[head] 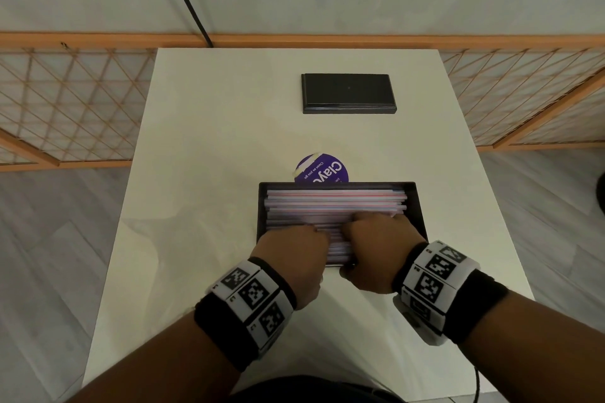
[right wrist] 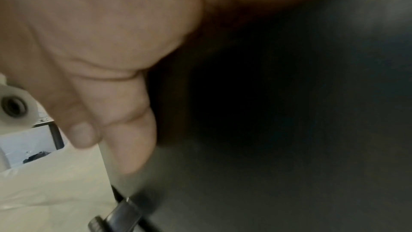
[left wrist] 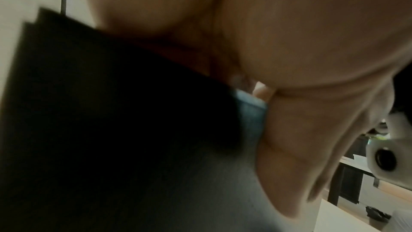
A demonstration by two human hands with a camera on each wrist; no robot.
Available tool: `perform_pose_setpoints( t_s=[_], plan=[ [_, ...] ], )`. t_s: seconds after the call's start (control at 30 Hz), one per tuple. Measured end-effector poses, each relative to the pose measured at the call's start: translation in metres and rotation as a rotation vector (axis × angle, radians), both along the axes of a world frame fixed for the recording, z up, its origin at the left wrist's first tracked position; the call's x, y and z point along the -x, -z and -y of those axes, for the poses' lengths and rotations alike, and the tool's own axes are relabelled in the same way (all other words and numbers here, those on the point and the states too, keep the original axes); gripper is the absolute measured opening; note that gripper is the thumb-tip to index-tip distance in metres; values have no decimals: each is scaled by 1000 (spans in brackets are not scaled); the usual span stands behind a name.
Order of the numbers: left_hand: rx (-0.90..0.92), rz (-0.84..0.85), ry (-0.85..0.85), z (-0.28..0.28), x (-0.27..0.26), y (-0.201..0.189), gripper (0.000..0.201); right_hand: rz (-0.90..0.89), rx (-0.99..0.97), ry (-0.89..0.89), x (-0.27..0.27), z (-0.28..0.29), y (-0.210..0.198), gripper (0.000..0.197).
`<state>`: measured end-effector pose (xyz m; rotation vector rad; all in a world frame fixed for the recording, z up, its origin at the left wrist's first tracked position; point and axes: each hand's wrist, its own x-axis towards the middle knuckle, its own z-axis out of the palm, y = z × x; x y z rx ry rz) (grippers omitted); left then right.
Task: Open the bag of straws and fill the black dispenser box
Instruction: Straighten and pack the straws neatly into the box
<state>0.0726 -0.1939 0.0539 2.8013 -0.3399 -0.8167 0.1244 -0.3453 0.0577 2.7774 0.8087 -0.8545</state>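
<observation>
The black dispenser box (head: 420,206) stands open near the front of the white table (head: 212,141), packed with pale pink, blue and white straws (head: 327,203) lying lengthwise. Both hands reach into its near half. My left hand (head: 294,249) and right hand (head: 379,235) lie side by side with fingers bent down onto the straws and thumbs by the near wall; the fingertips are hidden. The left wrist view is blurred and shows my palm (left wrist: 289,41), the box's dark wall (left wrist: 111,112) and straw ends (left wrist: 252,112). In the right wrist view the box (right wrist: 267,112) sits beside my palm (right wrist: 100,33).
The box's black lid (head: 348,93) lies flat at the back of the table. A round purple label (head: 322,170) lies just behind the box. Clear crumpled plastic (head: 147,232) lies left of the box. A wooden lattice screen (head: 65,101) stands behind the table.
</observation>
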Motion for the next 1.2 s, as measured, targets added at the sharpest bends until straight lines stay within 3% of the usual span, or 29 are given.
perform_pose_setpoints(
  t_s=[0.1,0.2,0.33,0.7,1.03,1.2],
  plan=[
    [-1,-38,-19,0,-3,2,38,24,-7,-34,0,3,-10,39],
    [-14,-49,-22,0,-5,4,45,-26,-24,-20,4,5,-12,29],
    [-10,41,6,1,-6,2,47,-68,13,-2,3,5,-5,25],
    [-70,-71,-16,4,-7,8,43,-85,4,9,2,0,-2,23],
    [88,-61,-119,-10,-16,-34,44,-119,43,18,-4,-1,5,24],
    [-5,-153,-34,-3,-21,-41,38,-134,29,11,-6,-1,1,23]
  ],
)
